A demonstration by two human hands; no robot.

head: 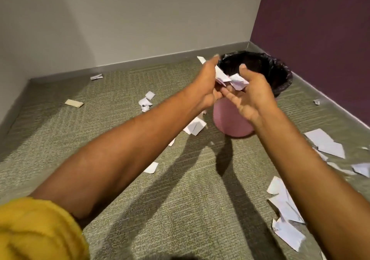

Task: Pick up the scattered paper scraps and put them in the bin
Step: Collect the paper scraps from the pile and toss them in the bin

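Yellow sleeve [38, 231] at near left. Torn paper scraps [288, 217] lie on carpet floor [180, 209] at near right edge, more mid-left and by far wall. Left hand [208, 85] and right hand [252, 93] together, fingers curled around crumpled scraps [230, 79], held over the pink bin [230, 123] with black liner [280, 73] in far right corner.

The bin [234, 123] is set on the floor [180, 199] in the far right corner, near both walls. Paper scraps [232, 79] are held between the left hand [206, 85] and right hand [252, 93], above the bin's near rim. More scraps [147, 100] are scattered left of the bin, others [286, 205] at the near right.
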